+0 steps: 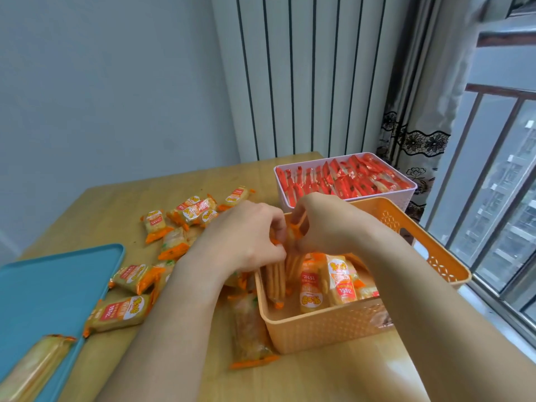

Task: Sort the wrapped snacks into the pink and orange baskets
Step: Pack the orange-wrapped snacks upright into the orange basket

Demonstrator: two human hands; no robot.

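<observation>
A blue tray (52, 288) sits on the left of the wooden table (116, 204). Loose orange packs (185, 213) lie in a heap beside the orange basket (319, 329), and one long pack (249, 332) lies right against its left wall. Behind it, the pink basket (403, 198) is full of red packs (342, 178). The left hand (246, 236) and right hand (322, 224) curl their fingers round the tops of cracker packs (274, 281) at the orange basket's left end. These packs stand on end, long side up and down, and the hands hide their tops.
</observation>
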